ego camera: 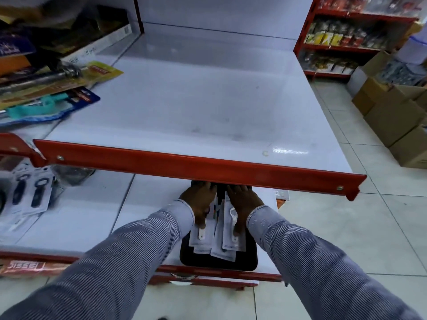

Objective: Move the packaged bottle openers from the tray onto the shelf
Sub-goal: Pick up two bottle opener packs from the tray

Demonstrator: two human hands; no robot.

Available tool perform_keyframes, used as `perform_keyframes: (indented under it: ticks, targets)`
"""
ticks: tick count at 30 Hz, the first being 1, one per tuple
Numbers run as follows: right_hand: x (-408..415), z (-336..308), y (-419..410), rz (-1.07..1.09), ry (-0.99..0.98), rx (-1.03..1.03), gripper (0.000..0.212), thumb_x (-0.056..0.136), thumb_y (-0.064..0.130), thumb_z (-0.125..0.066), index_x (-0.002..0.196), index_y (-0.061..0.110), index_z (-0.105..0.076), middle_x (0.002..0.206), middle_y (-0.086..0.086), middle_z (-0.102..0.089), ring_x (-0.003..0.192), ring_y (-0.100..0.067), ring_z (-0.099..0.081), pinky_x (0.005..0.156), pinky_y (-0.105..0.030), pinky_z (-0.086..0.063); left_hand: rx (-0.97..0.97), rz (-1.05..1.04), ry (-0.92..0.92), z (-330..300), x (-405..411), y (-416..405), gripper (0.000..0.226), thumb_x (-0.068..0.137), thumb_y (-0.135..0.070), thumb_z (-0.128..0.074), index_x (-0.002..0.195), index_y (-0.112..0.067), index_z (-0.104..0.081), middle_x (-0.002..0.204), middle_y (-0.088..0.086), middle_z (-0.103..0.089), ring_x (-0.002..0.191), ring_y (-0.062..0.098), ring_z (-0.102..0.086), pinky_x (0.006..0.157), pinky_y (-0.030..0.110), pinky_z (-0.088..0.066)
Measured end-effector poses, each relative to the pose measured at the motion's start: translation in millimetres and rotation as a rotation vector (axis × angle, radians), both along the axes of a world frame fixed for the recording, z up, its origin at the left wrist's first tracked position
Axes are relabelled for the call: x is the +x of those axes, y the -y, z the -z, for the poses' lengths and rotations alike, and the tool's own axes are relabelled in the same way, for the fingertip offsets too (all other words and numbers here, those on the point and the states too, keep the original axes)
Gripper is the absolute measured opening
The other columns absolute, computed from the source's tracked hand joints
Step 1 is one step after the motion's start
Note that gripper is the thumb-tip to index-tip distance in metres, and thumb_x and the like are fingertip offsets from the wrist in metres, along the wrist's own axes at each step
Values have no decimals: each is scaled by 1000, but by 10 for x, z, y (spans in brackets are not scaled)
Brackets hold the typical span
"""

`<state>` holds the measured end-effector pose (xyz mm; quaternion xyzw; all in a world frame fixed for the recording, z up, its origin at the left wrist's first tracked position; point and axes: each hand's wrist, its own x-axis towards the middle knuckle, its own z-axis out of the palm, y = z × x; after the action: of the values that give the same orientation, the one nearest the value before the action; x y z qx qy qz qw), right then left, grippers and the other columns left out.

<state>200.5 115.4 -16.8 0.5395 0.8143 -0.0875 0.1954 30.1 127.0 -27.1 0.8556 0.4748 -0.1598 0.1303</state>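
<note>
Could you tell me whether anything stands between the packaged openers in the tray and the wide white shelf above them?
Yes. The shelf's red front lip overhangs the far end of the tray, hiding the fingertips of both hands on the openers. They must come back toward the person before rising. The shelf itself is bare in the middle.

- Illumination: bright, even and cool, from overhead — no hard shadows on the white upper shelf (208, 93).
- Glare: one small white patch near that shelf's front right; a softer sheen across its rear.
- Shadow: dim beneath the red front rail (198, 166), where both hands' fingertips are lost in shade.
- Blur: packaged goods (53, 98) at left smeared; far red racking (346, 31) soft.
- Distortion: wide-angle bowing — rail and floor tiles (346, 227) curve toward the edges; sleeves (115, 262) stretched at bottom.
</note>
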Motion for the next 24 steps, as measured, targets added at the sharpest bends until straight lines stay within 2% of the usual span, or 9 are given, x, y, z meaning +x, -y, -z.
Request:
perform_keyframes:
  ticks: [2,3,6,8,10,13,18,21,24]
  targets:
    - [25,-71,43,-24,-46,22,129,58,38,-89,153,5,-9,163,-14,-12,150,-37,-12,123,-51,-14,31,-46,110,-101,-31,57,113,61,-24,-93,151,-5,-27,157,16,-33,140,39,-40,113,46,-42]
    - [39,-109,84,-2,-94,55,122,58,39,-90,152,10,-18,160,-11,-23,147,-36,-22,121,-50,-21,45,-77,162,-159,-54,116,103,66,-19,-90,150,-7,-32,155,14,-37,138,38,-44,110,44,-44]
    - [78,-255,286,115,-326,170,68,71,20,-80,133,26,-52,135,-4,-60,121,-30,-57,99,-41,-50,169,-117,265,-341,-155,396,72,76,-9,-78,142,-15,-49,148,8,-48,129,32,-52,104,40,-49]
    - [83,-433,493,112,-386,277,41,76,13,-69,113,31,-66,116,0,-70,106,-25,-66,88,-34,-56,221,-105,348,-487,-236,656,51,83,-5,-69,132,-15,-61,135,5,-57,121,32,-60,92,32,-58]
    - [70,-640,715,96,-473,298,31,77,11,-67,102,30,-73,105,3,-74,95,-22,-70,83,-33,-58,302,-89,446,-733,-287,938,33,83,0,-65,114,-11,-73,114,7,-67,104,31,-69,83,25,-60]
    - [9,-1049,1078,14,-538,309,19,81,20,-73,97,31,-74,97,4,-74,89,-19,-70,77,-34,-60,383,-104,612,-1120,-330,1318,39,69,12,-69,98,-14,-78,94,6,-73,83,23,-72,76,27,-60]
    - [59,-1993,1443,-99,-732,670,38,69,8,-84,102,27,-76,97,7,-76,87,-13,-71,76,-24,-59,592,-121,743,-1886,-470,1560,51,72,15,-79,111,-17,-76,102,-1,-71,93,8,-65,88,12,-49]
    - [104,-2534,1361,-74,-984,762,37,75,-3,-77,103,22,-78,97,6,-77,88,-8,-71,80,-21,-57,676,-143,935,-2390,-525,1519,39,85,4,-73,113,-23,-76,103,-9,-70,93,-1,-66,86,8,-51]
    - [120,-3007,1166,1,-1296,696,28,85,0,-70,99,22,-79,92,12,-76,85,0,-69,70,-10,-52,653,-185,1099,-2848,-561,1357,31,91,-7,-70,107,-33,-76,99,-21,-70,90,3,-69,70,10,-55]
